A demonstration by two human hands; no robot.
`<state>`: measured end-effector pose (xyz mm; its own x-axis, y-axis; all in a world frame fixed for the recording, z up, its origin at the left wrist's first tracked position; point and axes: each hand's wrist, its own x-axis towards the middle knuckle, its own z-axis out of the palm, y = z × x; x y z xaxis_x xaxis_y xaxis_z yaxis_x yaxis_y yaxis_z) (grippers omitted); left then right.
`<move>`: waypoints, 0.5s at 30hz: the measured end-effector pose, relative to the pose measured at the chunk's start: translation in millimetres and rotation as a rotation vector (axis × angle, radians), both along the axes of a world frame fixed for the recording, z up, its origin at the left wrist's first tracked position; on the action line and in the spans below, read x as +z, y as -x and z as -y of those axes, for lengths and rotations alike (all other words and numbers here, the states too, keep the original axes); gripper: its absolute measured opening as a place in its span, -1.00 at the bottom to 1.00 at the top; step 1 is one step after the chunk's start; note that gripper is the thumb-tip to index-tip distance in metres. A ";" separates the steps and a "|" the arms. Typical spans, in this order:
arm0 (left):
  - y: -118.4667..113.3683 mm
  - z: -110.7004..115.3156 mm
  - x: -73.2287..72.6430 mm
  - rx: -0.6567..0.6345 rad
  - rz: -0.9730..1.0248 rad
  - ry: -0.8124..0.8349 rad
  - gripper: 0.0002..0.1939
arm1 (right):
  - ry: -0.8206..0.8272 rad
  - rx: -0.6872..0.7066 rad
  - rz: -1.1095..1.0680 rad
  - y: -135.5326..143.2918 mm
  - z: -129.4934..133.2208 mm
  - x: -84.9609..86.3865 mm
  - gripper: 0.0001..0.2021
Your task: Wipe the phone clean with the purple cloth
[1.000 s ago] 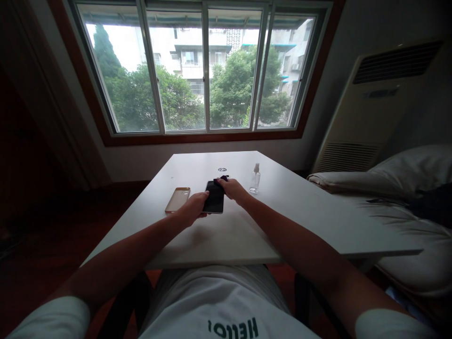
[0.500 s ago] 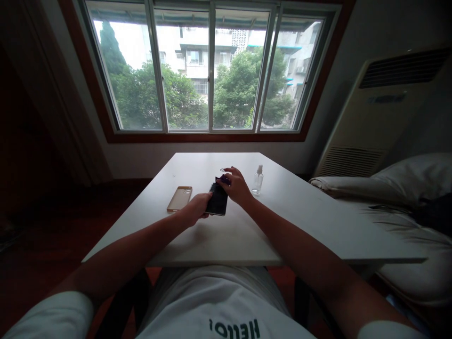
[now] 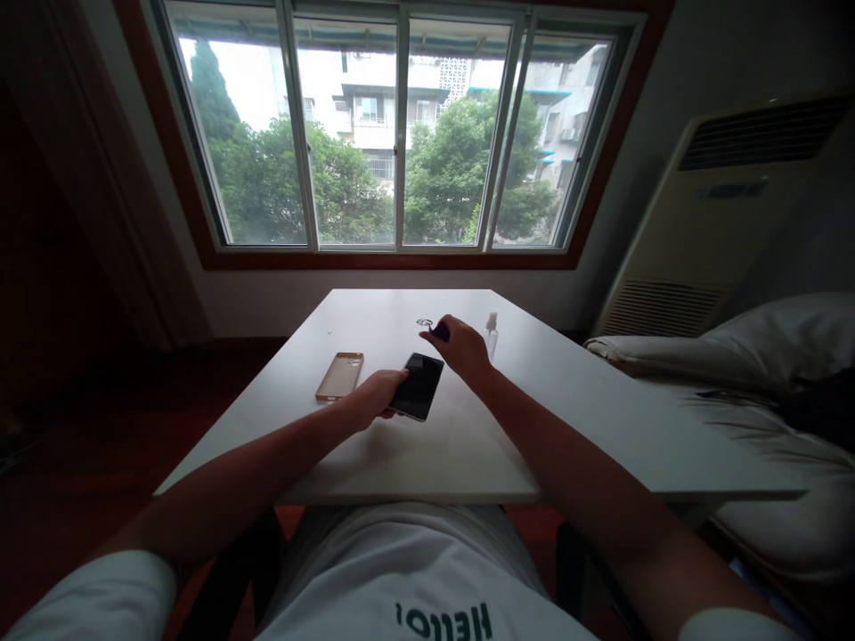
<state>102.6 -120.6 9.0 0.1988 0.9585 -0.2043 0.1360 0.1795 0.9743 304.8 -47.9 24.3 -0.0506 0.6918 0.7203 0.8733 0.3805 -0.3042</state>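
A smartphone [image 3: 420, 388] with a dark screen is tilted above the table in my left hand [image 3: 379, 397], which is closed on its left edge with the thumb on the screen. My right hand [image 3: 466, 347] pinches a small dark purple cloth [image 3: 440, 331], held just beyond the phone's far edge and apart from the screen. Left of the phone lies a tan phone case [image 3: 339, 377], its inner side up. A clear spray bottle [image 3: 492, 336] stands behind my right hand, which covers its lower part.
The white table [image 3: 414, 463] has a small dark ring-shaped mark or item [image 3: 424, 322] near its far side; I cannot tell which. A window [image 3: 394, 133] is beyond the table. To the right are a pale cushioned seat [image 3: 768, 427] and a floor-standing air conditioner [image 3: 721, 205].
My right hand has moved off the phone's screen, to the right, with the cloth in its fingers. The phone has shifted slightly right and turned in my left hand.
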 end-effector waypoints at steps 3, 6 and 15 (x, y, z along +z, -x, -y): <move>0.3 -1.0 -0.6 -0.007 0.000 0.005 -0.71 | -0.042 0.055 0.063 6.6 4.4 -0.2 -0.56; 2.5 -4.6 -2.2 0.037 0.073 -0.018 -0.71 | 0.036 0.246 0.166 15.1 12.4 -0.5 -0.52; 6.1 -19.7 -9.4 0.231 0.165 -0.093 -0.66 | 0.049 0.584 0.055 17.2 22.5 -0.4 -0.66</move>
<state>96.5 -101.0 -0.4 -0.0040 0.9953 -0.0967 -0.0596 0.0963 0.9936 287.6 -70.4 24.0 -0.4698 0.5703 0.6738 0.5382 0.7901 -0.2935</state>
